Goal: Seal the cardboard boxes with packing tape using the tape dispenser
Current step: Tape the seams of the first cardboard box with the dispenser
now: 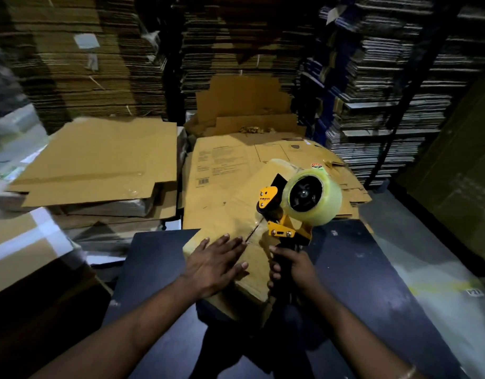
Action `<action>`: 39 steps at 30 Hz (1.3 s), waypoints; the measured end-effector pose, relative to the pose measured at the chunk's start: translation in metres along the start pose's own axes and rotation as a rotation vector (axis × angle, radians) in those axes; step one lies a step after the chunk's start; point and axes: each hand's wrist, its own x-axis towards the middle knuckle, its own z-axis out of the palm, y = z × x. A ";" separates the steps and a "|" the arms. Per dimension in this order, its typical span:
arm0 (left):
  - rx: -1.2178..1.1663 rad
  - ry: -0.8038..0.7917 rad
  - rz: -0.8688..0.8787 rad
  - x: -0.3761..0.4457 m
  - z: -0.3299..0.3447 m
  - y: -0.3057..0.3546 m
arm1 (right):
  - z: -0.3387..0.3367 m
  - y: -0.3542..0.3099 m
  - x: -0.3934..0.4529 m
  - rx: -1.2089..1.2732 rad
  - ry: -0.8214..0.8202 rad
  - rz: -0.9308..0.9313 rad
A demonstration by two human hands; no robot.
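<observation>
Two hands are in front of me, both forearms reaching forward from the bottom of the view. My left hand (218, 262) lies palm down with fingers straight and slightly spread, pressing flat on the top of the cardboard box (235, 212), just left of the seam between its flaps. My right hand (292, 266) is curled round the black handle of the tape dispenser (290, 212), thumb and fingers wrapped tight, holding it upright above the near end of that seam. The dispenser's yellow frame faces me, and its roll of clear tape (312, 199) sits on the right side, raised off the cardboard. I cannot tell whether the dispenser's front edge touches the box. The box rests on a dark counter (153, 258). Flattened cardboard sheets (99, 160) lie stacked to the left, with tall stacks of flat cartons (235, 50) behind.
</observation>
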 end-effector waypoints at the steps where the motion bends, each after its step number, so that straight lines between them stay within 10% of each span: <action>1: 0.006 0.003 -0.011 -0.001 0.000 -0.001 | 0.003 0.001 0.003 0.002 0.005 0.011; 12: -0.129 0.112 -0.251 0.008 0.010 0.006 | 0.006 0.013 0.012 0.030 -0.006 0.049; 16: -0.299 0.452 -0.503 -0.006 0.034 0.016 | 0.007 0.014 0.011 0.015 -0.021 0.042; 21: -1.040 0.688 -0.922 -0.002 0.053 0.041 | 0.010 0.015 0.010 -0.046 -0.019 0.017; 29: -1.230 0.742 -0.829 0.007 0.073 0.024 | 0.015 0.015 0.005 -0.107 -0.047 0.042; 39: -1.539 0.388 -0.473 0.034 0.047 0.002 | 0.026 0.018 0.005 -0.121 -0.033 0.033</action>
